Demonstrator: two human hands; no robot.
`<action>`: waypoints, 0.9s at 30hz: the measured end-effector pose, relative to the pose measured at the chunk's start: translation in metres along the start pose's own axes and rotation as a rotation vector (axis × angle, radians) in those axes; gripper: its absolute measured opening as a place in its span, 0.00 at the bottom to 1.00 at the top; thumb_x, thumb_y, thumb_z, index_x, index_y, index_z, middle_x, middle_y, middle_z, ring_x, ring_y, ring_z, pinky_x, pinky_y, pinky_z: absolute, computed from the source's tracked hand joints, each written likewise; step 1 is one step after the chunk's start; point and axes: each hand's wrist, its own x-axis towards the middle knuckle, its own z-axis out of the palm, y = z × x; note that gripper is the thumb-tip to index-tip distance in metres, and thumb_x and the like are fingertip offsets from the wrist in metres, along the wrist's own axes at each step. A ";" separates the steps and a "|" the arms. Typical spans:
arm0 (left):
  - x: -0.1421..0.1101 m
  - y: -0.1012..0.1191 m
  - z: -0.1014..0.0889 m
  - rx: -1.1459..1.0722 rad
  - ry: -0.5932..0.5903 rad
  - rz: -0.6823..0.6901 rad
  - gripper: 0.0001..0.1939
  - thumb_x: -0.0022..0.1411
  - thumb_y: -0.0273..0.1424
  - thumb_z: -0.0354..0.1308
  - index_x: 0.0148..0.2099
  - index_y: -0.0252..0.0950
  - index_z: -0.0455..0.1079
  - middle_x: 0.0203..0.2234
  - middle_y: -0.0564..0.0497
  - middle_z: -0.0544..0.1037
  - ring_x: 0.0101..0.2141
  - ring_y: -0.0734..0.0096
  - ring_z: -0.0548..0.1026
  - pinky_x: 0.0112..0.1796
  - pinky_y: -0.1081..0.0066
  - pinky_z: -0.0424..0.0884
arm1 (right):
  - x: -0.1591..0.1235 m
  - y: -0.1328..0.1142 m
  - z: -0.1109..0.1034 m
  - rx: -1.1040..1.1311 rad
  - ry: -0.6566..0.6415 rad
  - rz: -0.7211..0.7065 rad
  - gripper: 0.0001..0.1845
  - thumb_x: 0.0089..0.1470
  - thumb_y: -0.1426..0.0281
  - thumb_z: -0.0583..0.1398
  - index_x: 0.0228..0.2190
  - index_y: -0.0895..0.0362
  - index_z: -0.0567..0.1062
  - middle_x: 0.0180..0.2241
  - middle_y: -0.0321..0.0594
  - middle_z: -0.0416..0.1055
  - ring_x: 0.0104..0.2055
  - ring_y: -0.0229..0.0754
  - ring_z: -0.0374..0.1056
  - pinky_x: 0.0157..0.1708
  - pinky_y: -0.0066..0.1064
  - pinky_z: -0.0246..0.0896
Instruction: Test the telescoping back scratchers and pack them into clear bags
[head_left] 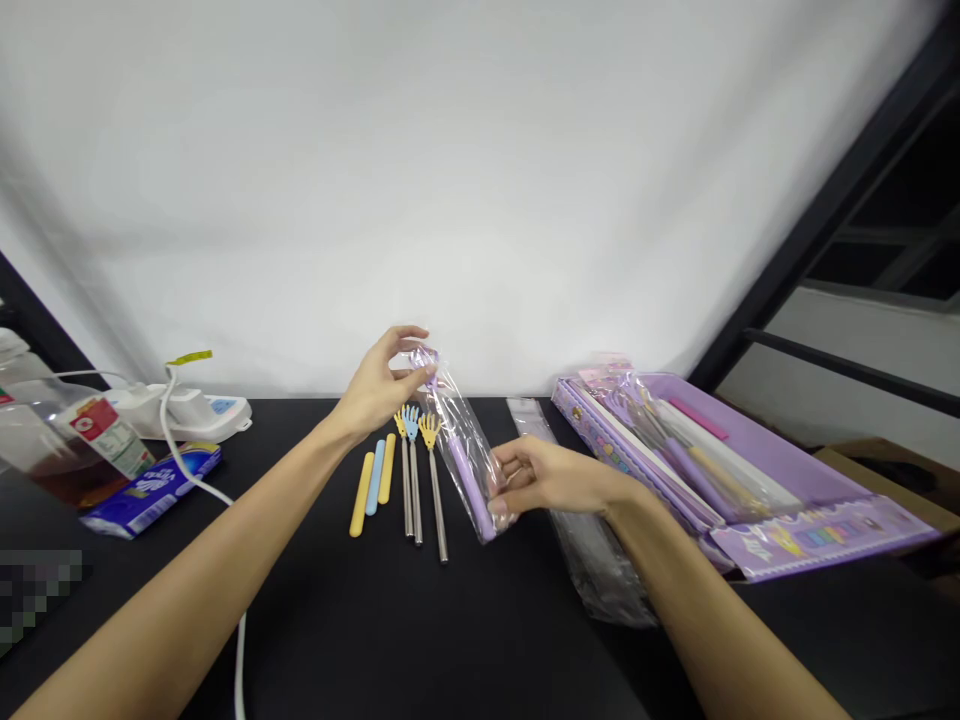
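Observation:
A purple back scratcher (470, 485) in a clear plastic sleeve (466, 405) slants between my two hands above the black table. At its upper end, by the purple claw, my left hand (390, 375) grips it between thumb and fingers. My right hand (544, 475) pinches the sleeve's lower end beside the purple handle. Left of it lie several metal rods with hand-shaped heads, among them a yellow-headed one (437, 490) and a blue-headed one (415, 480). Beside these rest two yellow handles (361, 495) and a blue handle (376, 478).
Clear plastic sleeves (600, 560) lie under my right forearm. On the right stands an open purple box (750, 450) with wrapped back scratchers (675, 440). A power strip (217, 418), white cable (184, 465), blue packet (154, 495) and bottle (67, 440) occupy the left. A white wall (480, 200) rises behind.

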 end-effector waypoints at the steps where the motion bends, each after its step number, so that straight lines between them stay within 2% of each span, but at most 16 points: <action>1: -0.001 -0.001 0.000 0.008 -0.039 -0.009 0.24 0.58 0.32 0.66 0.55 0.38 0.65 0.54 0.40 0.69 0.32 0.70 0.79 0.32 0.65 0.81 | 0.000 0.000 0.001 -0.036 -0.057 0.008 0.14 0.46 0.63 0.71 0.28 0.58 0.74 0.27 0.35 0.76 0.30 0.38 0.73 0.36 0.31 0.69; 5: -0.006 -0.004 0.005 0.029 -0.238 -0.011 0.33 0.57 0.31 0.67 0.63 0.43 0.60 0.60 0.39 0.65 0.30 0.73 0.79 0.29 0.67 0.81 | -0.002 0.000 0.004 -0.217 -0.170 0.052 0.15 0.43 0.61 0.72 0.23 0.58 0.75 0.23 0.33 0.74 0.27 0.36 0.71 0.30 0.27 0.66; 9: -0.010 -0.003 0.009 0.014 -0.302 -0.003 0.44 0.55 0.31 0.68 0.69 0.50 0.51 0.67 0.36 0.53 0.27 0.77 0.79 0.27 0.71 0.80 | -0.007 0.000 -0.005 -0.291 -0.210 0.077 0.15 0.43 0.59 0.72 0.26 0.57 0.79 0.23 0.35 0.76 0.26 0.37 0.70 0.27 0.27 0.64; 10: -0.010 -0.003 0.009 0.018 -0.316 -0.006 0.47 0.55 0.31 0.68 0.70 0.52 0.49 0.68 0.36 0.52 0.26 0.78 0.78 0.26 0.71 0.79 | -0.008 0.000 -0.009 -0.295 -0.148 0.057 0.15 0.44 0.58 0.71 0.28 0.56 0.79 0.23 0.35 0.76 0.25 0.38 0.70 0.26 0.27 0.63; 11: -0.011 -0.002 0.008 0.024 -0.335 -0.009 0.49 0.54 0.31 0.68 0.71 0.54 0.46 0.69 0.36 0.51 0.25 0.80 0.77 0.26 0.71 0.79 | -0.009 0.001 -0.014 -0.305 -0.034 0.020 0.16 0.47 0.57 0.69 0.30 0.56 0.80 0.23 0.36 0.76 0.25 0.38 0.70 0.26 0.28 0.63; 13: -0.012 -0.002 0.006 0.034 -0.391 -0.022 0.52 0.54 0.31 0.69 0.72 0.58 0.43 0.69 0.36 0.51 0.24 0.80 0.76 0.27 0.69 0.79 | -0.010 0.005 -0.023 -0.384 0.276 -0.088 0.16 0.50 0.56 0.68 0.32 0.56 0.80 0.25 0.38 0.76 0.28 0.41 0.71 0.30 0.33 0.65; 15: -0.013 -0.003 0.005 0.048 -0.459 -0.037 0.54 0.53 0.30 0.69 0.72 0.59 0.42 0.69 0.36 0.52 0.26 0.78 0.77 0.30 0.66 0.79 | -0.010 0.010 -0.030 -0.536 0.488 -0.169 0.20 0.45 0.57 0.70 0.38 0.55 0.81 0.36 0.43 0.78 0.40 0.48 0.73 0.42 0.40 0.66; 16: -0.014 -0.003 0.005 0.056 -0.488 -0.041 0.54 0.53 0.29 0.69 0.72 0.59 0.42 0.69 0.36 0.52 0.27 0.76 0.78 0.31 0.65 0.79 | -0.010 0.013 -0.033 -0.618 0.516 -0.171 0.26 0.41 0.57 0.73 0.42 0.53 0.80 0.42 0.45 0.78 0.47 0.52 0.71 0.49 0.45 0.64; 18: -0.015 -0.002 0.006 0.073 -0.537 -0.040 0.54 0.53 0.29 0.69 0.72 0.58 0.41 0.68 0.36 0.53 0.29 0.74 0.78 0.34 0.62 0.79 | -0.009 0.017 -0.035 -0.731 0.478 -0.116 0.38 0.34 0.58 0.75 0.49 0.51 0.78 0.52 0.46 0.73 0.57 0.57 0.64 0.57 0.51 0.57; 19: -0.015 -0.001 0.007 0.078 -0.555 -0.036 0.54 0.54 0.29 0.69 0.72 0.58 0.41 0.68 0.36 0.54 0.30 0.73 0.78 0.35 0.62 0.79 | -0.009 0.019 -0.035 -0.755 0.449 -0.081 0.40 0.33 0.58 0.76 0.51 0.51 0.77 0.53 0.47 0.72 0.60 0.58 0.61 0.59 0.52 0.55; 22: -0.017 0.001 0.010 0.081 -0.586 -0.034 0.53 0.55 0.30 0.68 0.72 0.58 0.40 0.68 0.36 0.53 0.30 0.73 0.78 0.36 0.61 0.79 | -0.005 0.021 -0.033 -0.754 0.377 -0.038 0.38 0.35 0.60 0.75 0.50 0.53 0.78 0.50 0.47 0.75 0.61 0.59 0.59 0.59 0.52 0.53; 27: -0.017 0.001 0.012 0.112 -0.606 -0.051 0.52 0.56 0.31 0.67 0.73 0.58 0.39 0.68 0.35 0.53 0.28 0.74 0.78 0.34 0.60 0.79 | 0.000 0.022 -0.033 -0.730 0.310 -0.104 0.32 0.40 0.64 0.73 0.49 0.53 0.77 0.43 0.41 0.80 0.58 0.58 0.60 0.59 0.51 0.50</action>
